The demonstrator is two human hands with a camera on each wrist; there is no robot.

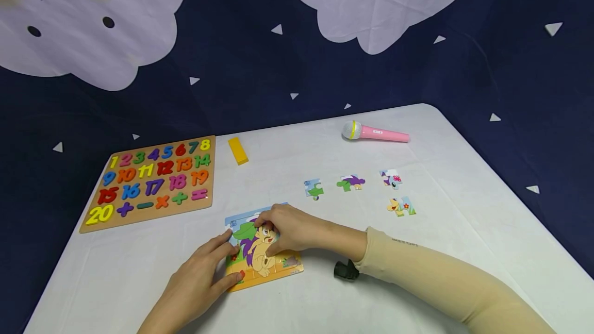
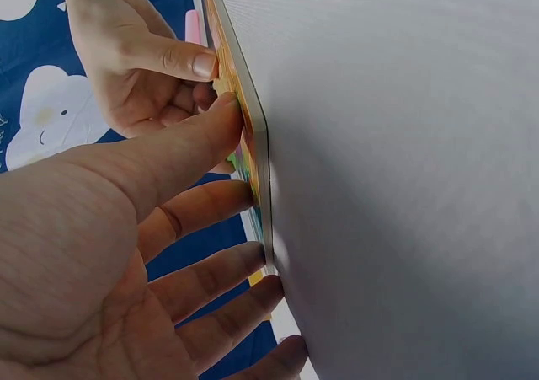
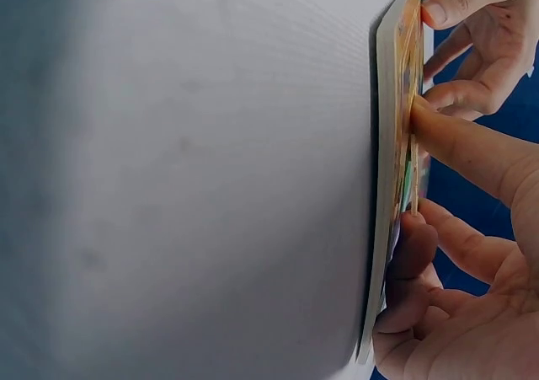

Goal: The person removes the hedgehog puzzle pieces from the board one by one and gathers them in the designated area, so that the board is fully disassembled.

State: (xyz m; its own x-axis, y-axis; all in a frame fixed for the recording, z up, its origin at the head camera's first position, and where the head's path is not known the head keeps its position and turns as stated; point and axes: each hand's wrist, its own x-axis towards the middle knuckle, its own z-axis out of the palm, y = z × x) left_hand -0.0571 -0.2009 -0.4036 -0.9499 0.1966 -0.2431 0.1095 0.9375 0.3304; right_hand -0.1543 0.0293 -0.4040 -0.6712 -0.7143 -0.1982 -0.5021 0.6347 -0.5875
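A jigsaw puzzle board (image 1: pixel 293 267) with a hedgehog picture lies flat at the front of the table. My left hand (image 1: pixel 197 274) rests at its left side, thumb and fingertips touching the board's surface and edge, fingers fairly straight. Over the picture's middle, my right hand (image 1: pixel 294 228) pinches a puzzle piece (image 3: pixel 413 178) between thumb and fingers. In the right wrist view this piece shows edge-on, just above the board; its far side is hidden by the fingers. Loose puzzle pieces lie right of the board: a green-and-blue one (image 1: pixel 314 188) and a purple-and-green one (image 1: pixel 351 182).
More loose pieces (image 1: pixel 391 179) (image 1: pixel 401 206) lie farther right. A wooden number board (image 1: pixel 148 182) is at the left, with a yellow block (image 1: pixel 238 151) beside it. A pink toy microphone (image 1: pixel 378 133) lies at the back. A black object (image 1: pixel 345 270) sits beside the right forearm.
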